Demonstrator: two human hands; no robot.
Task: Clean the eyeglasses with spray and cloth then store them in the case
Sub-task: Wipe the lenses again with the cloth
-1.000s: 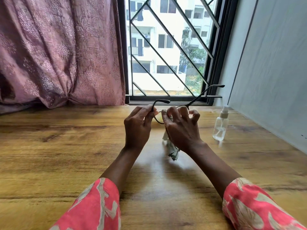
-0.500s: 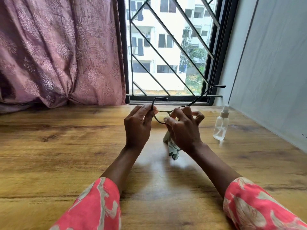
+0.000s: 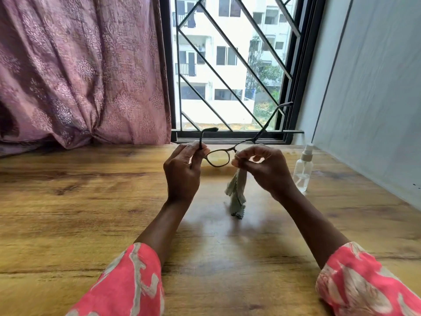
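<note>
Dark-framed eyeglasses (image 3: pixel 218 158) are held above the wooden table (image 3: pixel 68 213), temples open and pointing toward the window. My left hand (image 3: pixel 183 172) pinches the left end of the frame. My right hand (image 3: pixel 264 167) pinches the right lens through a pale grey-green cloth (image 3: pixel 237 197), whose loose end hangs down to the table. One lens shows between my hands; the other is covered by my right fingers. A clear spray bottle (image 3: pixel 303 172) with a white nozzle stands to the right of my right hand. No case is in view.
A pink patterned curtain (image 3: pixel 79 76) hangs at the back left, resting on the table. A black-framed window with diagonal bars (image 3: pixel 227 71) is straight ahead. A grey wall (image 3: pixel 376 99) borders the table's right side.
My hands have moved apart and risen slightly. The lens that my right hand covered is now exposed, and the cloth has shifted to the right lens.
</note>
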